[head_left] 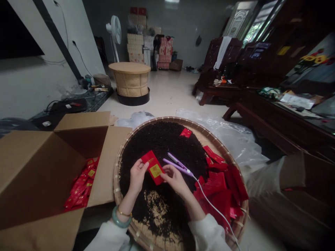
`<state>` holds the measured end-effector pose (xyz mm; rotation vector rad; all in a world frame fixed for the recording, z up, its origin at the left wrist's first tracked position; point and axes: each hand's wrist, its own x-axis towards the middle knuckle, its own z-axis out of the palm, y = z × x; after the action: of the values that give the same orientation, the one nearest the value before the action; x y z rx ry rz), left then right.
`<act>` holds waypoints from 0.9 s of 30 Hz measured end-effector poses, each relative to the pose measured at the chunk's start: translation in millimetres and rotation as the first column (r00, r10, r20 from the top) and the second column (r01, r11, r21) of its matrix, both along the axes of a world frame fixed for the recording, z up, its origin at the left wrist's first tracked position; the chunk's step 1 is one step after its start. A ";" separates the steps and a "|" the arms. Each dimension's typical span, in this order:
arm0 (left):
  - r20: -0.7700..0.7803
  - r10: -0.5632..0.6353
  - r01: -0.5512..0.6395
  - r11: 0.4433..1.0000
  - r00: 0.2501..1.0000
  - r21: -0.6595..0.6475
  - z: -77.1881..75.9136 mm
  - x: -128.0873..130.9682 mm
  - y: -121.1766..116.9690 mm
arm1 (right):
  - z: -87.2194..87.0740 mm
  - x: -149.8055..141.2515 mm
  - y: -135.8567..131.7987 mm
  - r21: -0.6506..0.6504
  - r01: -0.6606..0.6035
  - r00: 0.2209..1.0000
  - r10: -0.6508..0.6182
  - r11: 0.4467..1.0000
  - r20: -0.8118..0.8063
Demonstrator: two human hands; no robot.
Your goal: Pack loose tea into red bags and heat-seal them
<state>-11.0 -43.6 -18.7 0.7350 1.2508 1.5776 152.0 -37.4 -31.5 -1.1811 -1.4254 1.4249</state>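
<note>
Both hands hold one small red packet (pixel 153 166) with a yellow label over a round woven bamboo tray (pixel 118 195). My left hand (pixel 138 175) pinches its left edge. My right hand (pixel 175 177) grips its right edge and also holds a purple clamp-like sealing tool (pixel 178 164) whose white cord (pixel 214 207) trails down to the right. Dark loose tea leaves (pixel 162 143) cover most of the tray. A heap of empty red packets (pixel 222 181) lies on the tray's right side, and one red packet (pixel 185 132) sits on the leaves at the far side.
An open cardboard box (pixel 39 167) at the left holds several filled red packets (pixel 82 186). Clear plastic sheeting (pixel 227 132) spreads beyond the tray. A round wooden drum (pixel 131 82), a fan (pixel 115 33), stacked boxes (pixel 149 48) and dark wooden furniture (pixel 261 90) stand farther off.
</note>
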 end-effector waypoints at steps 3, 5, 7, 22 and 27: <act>-0.147 -0.082 0.085 0.996 0.986 0.012 0.1 5.3 -3.4 | 14.4 0.1 2.6 0.405 0.095 0.965 -0.184 0.909 0.186; -0.251 -0.125 0.137 0.990 0.960 0.032 1.1 8.1 -5.8 | 23.6 -2.3 6.2 0.611 -0.029 0.932 -0.199 0.791 0.302; -0.308 -0.121 0.141 0.989 0.944 0.045 1.4 8.7 -6.8 | 27.1 -6.6 8.5 0.707 -0.165 0.901 -0.186 0.688 0.392; -0.418 -0.083 0.101 0.995 0.905 0.021 0.1 5.2 -8.8 | 27.7 -10.4 7.3 0.751 -0.206 0.869 -0.236 0.627 0.435; -0.494 0.028 -0.033 0.999 0.869 -0.001 3.8 -2.8 -6.3 | 31.1 2.0 7.1 0.617 0.024 0.899 -0.287 0.786 0.331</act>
<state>-13.9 -49.9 -14.9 1.1705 1.6414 1.4506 154.0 -30.3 -0.4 -1.1662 -1.8319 0.5222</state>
